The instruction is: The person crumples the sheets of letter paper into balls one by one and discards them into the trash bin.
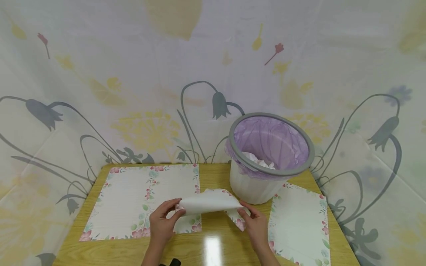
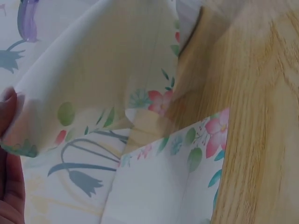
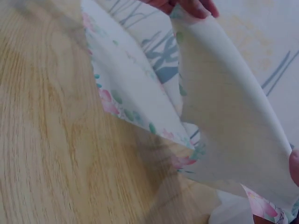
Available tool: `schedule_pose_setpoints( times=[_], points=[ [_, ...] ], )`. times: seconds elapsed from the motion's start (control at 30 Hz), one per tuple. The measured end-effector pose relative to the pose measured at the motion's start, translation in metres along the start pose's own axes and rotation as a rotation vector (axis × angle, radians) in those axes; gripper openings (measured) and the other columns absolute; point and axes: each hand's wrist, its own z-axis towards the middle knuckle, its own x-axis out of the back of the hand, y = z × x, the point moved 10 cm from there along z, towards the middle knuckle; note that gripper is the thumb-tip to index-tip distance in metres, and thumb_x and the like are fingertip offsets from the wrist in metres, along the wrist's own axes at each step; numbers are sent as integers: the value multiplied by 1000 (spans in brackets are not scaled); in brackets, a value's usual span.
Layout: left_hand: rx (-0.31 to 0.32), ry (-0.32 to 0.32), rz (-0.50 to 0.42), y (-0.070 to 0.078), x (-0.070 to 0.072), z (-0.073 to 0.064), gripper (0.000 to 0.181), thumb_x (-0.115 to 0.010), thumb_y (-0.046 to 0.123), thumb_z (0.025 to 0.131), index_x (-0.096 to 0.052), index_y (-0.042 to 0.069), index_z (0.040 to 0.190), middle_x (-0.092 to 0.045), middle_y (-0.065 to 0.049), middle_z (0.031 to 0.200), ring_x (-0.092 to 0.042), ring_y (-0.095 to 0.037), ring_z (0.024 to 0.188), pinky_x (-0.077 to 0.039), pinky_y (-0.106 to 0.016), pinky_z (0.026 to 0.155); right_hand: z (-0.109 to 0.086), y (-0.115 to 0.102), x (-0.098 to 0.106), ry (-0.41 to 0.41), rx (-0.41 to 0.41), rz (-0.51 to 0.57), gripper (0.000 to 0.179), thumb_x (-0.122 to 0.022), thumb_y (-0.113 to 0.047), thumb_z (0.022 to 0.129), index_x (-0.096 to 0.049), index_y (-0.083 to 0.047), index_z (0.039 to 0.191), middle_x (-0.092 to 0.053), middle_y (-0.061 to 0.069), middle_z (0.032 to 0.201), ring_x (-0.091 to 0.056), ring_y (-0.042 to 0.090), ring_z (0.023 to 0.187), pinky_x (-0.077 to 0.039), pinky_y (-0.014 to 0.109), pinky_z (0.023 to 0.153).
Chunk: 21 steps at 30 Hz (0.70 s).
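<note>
Both hands hold one sheet of flower-bordered paper [image 1: 208, 202] above the middle of the table, and it curves over between them. My left hand [image 1: 163, 220] pinches its left end between thumb and fingers; the right hand [image 1: 254, 223] pinches the right end. In the left wrist view the paper [image 2: 107, 60] bends over, its printed border of pink flowers and green leaves showing. The right wrist view shows the same paper [image 3: 224, 98] arched, with fingers [image 3: 194, 7] of the left hand at its far end.
Two flowered sheets [image 1: 126, 203] lie side by side on the wooden table [image 1: 110, 253] at left. Another sheet [image 1: 299, 223] lies at right. Behind the right hand stands a white bin [image 1: 247, 184] with a grey rim and purple liner, crumpled paper [image 1: 257, 159] inside. A dark object [image 1: 174, 262] shows at the front edge.
</note>
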Motion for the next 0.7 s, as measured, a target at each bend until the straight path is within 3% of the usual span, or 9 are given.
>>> schedule_pose_setpoints(
  times=[0.07, 0.17, 0.2, 0.23, 0.3, 0.37, 0.4, 0.47, 0.7],
  points=[
    [24, -29, 11, -2, -2, -1, 33, -82, -12, 72, -76, 0, 101, -73, -15, 97, -67, -10, 86, -56, -21, 73, 0, -2, 1, 5, 2, -4, 34, -80, -8, 85, -73, -4, 118, -53, -9, 67, -28, -5, 49, -26, 12, 44],
    [18, -72, 19, 2, -6, -2, 27, -83, -7, 72, -77, 7, 95, -74, -8, 89, -66, -11, 78, -55, -21, 68, -1, -8, 0, 3, 45, -19, 38, -82, -14, 83, -73, -7, 119, -69, 2, 101, -27, -5, 48, -26, 12, 44],
    [12, -87, 14, 7, -8, -2, 26, -83, -8, 71, -77, 7, 91, -74, -8, 86, -65, -11, 75, -55, -21, 65, -1, -10, -1, 0, 69, -11, 40, -83, -15, 82, -72, -7, 120, -69, 8, 108, -36, -7, 52, -32, 10, 47],
    [4, -104, 11, 12, -11, -2, 25, -83, -10, 71, -77, 6, 88, -73, -9, 83, -65, -12, 72, -54, -21, 63, -2, -14, -2, 2, 81, -10, 40, -83, -15, 83, -71, -6, 120, -68, 11, 106, -28, -4, 48, -26, 12, 44],
    [0, -151, -18, 17, -17, -4, 23, -82, -13, 69, -76, 4, 83, -73, -11, 79, -65, -14, 67, -54, -22, 58, -2, -16, -4, -7, 99, 7, 44, -82, -15, 83, -68, -4, 123, -59, 12, 136, -54, -1, 66, -39, 8, 56],
    [23, -211, -57, 16, -23, -6, 21, -81, -14, 69, -75, 3, 80, -72, -12, 77, -66, -15, 65, -54, -24, 56, -1, -17, -5, -13, 95, 47, 46, -81, -12, 84, -64, -1, 125, -58, 10, 139, -61, 4, 105, -44, 6, 75],
    [39, -242, -75, 15, -26, -8, 20, -81, -14, 69, -75, 2, 79, -72, -13, 77, -67, -16, 66, -55, -26, 55, -1, -17, -6, -15, 89, 64, 47, -81, -12, 85, -63, 0, 126, -58, 9, 139, -52, 8, 125, -40, 5, 88],
    [57, -307, -120, 6, -32, -12, 17, -81, -12, 71, -75, 3, 78, -73, -13, 79, -69, -16, 68, -57, -29, 57, 0, -16, -7, -13, 92, 88, 49, -80, -11, 85, -61, 2, 128, -54, 9, 143, -34, 17, 142, -33, 8, 102],
    [76, -443, -175, 1, -46, -22, 11, -82, -6, 72, -75, 1, 76, -73, -12, 77, -70, -14, 71, -58, -29, 61, 0, -16, -13, -6, 94, 168, 51, -73, 5, 86, -51, 10, 132, -42, 20, 150, -21, 28, 148, -23, 23, 116]
  ],
)
